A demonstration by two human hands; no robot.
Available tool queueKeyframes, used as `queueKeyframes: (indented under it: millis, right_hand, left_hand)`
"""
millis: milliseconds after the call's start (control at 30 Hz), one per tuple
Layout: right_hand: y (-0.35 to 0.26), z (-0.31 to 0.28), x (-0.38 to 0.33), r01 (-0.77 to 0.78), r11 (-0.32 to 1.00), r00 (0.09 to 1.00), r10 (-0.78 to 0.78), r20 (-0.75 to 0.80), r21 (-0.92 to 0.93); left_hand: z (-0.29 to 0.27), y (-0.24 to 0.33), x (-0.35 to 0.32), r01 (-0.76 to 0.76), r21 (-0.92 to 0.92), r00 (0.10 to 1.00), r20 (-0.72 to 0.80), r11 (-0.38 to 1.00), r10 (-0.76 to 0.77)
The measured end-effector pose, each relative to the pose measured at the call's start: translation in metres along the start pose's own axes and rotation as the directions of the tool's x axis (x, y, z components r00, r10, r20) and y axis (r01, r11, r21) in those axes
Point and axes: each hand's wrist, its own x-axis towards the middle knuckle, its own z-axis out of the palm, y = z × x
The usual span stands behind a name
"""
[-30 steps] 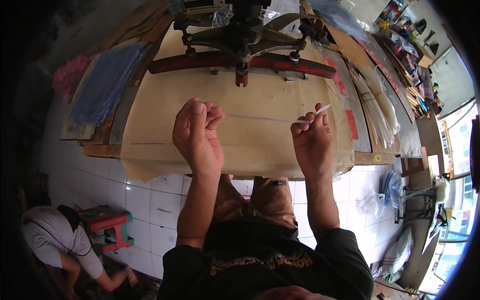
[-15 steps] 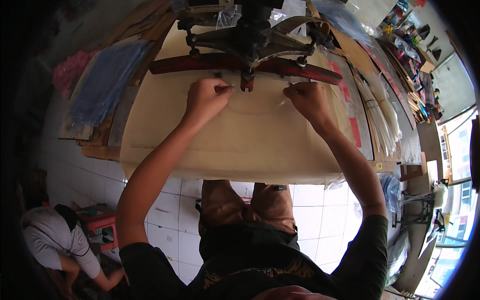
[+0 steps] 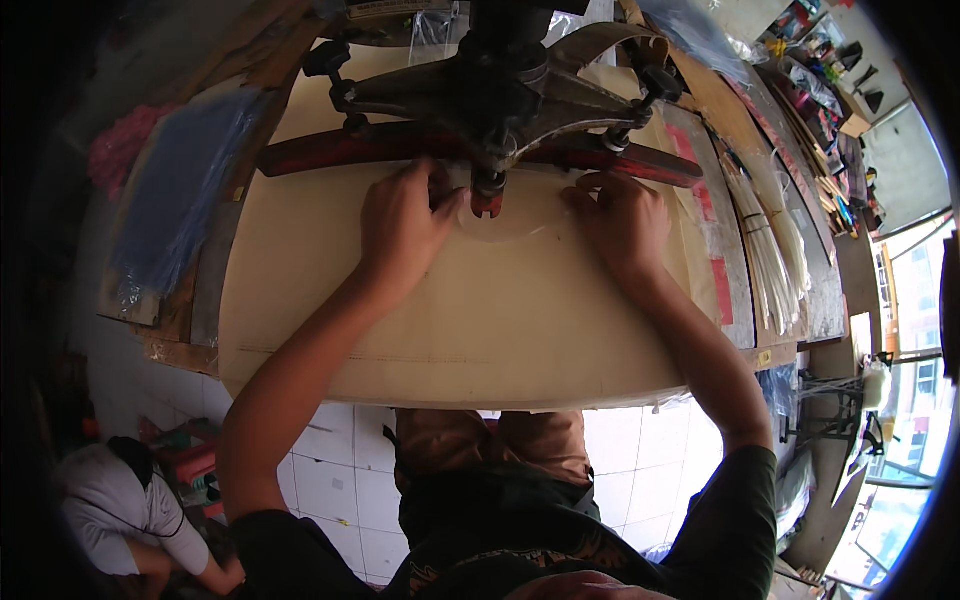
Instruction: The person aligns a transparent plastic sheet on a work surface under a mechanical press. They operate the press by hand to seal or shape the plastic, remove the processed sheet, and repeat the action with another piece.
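Beneath the red bar (image 3: 640, 163) of a dark metal press (image 3: 480, 95) lies a thin clear plastic sheet (image 3: 505, 232), its curved near edge faintly visible on tan paper. My left hand (image 3: 402, 225) pinches the sheet's left side, thumb and fingers closed, just in front of the bar. At the other side my right hand (image 3: 628, 222) is closed too, fingertips pressed together at the sheet's right edge. A notched red tip (image 3: 487, 205) hangs between my hands. The bar hides the far part of the sheet.
Tan paper (image 3: 450, 340) covers the worktable. Blue plastic sheets (image 3: 180, 200) are stacked at left, beside a pink bundle (image 3: 120, 150). Long pale strips (image 3: 770, 245) lie at right. Another person (image 3: 125, 510) bends low at the lower left, near a red stool (image 3: 190, 455).
The press and table sit lower and look larger in view. Both hands remain beside the bar, slightly lower in the picture. The plastic sheet's curved edge between them shows more clearly.
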Motion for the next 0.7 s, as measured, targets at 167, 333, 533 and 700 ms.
queueKeyframes:
  millis: [167,333,533,700]
  right_hand:
    - [0.011,0.011,-0.004,0.198,0.977,0.971,-0.207,-0.121,-0.08]
    - [0.011,0.012,-0.006,0.253,0.964,0.956,-0.261,-0.13,-0.081]
    - [0.008,0.007,-0.006,0.303,0.943,0.946,-0.315,-0.076,-0.136]
    - [0.005,0.003,-0.007,0.34,0.923,0.933,-0.355,-0.061,-0.181]
  left_hand:
    - [0.009,-0.004,0.0,-0.242,0.114,0.966,-0.067,0.964,0.25]
    - [0.004,0.001,-0.002,-0.292,0.279,0.953,0.003,0.915,0.303]
    - [0.002,-0.004,-0.003,-0.364,0.308,0.93,0.068,0.879,0.361]
    - [-0.003,-0.003,-0.006,-0.401,0.297,0.916,0.097,0.867,0.39]
